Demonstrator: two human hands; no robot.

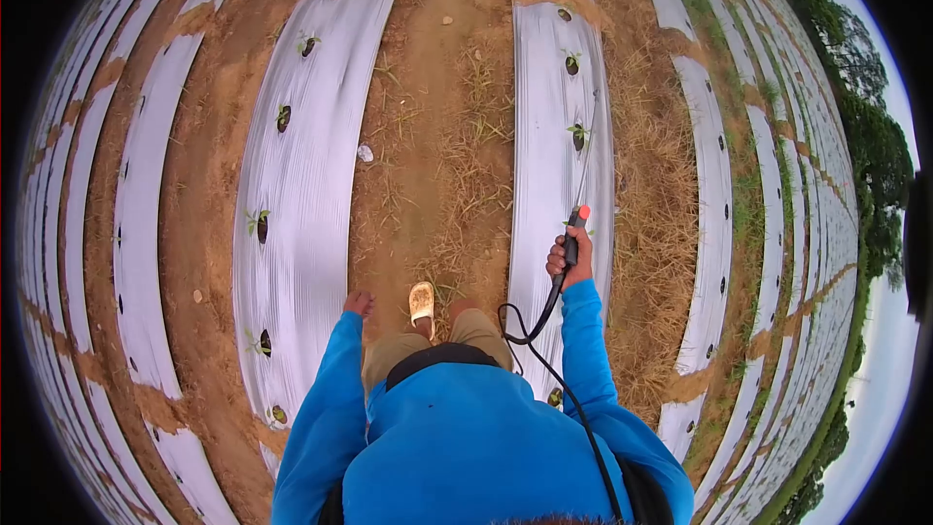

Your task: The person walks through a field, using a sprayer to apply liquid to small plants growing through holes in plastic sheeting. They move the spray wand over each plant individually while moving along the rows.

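My right hand is closed around the black handle of a spray wand. The wand's thin metal rod points forward over the right plastic-covered bed, near a small seedling growing in a hole. From the handle a black hose loops down and runs along my right arm. My left hand hangs low beside my left thigh, at the edge of the left plastic-covered bed. Its fingers look curled, and whether anything is in them is too small to tell.
Between the two beds runs a brown soil path with dry grass. My foot in a light clog stands on it. More seedlings grow in the left bed. Further covered rows lie on both sides, with trees at the far right.
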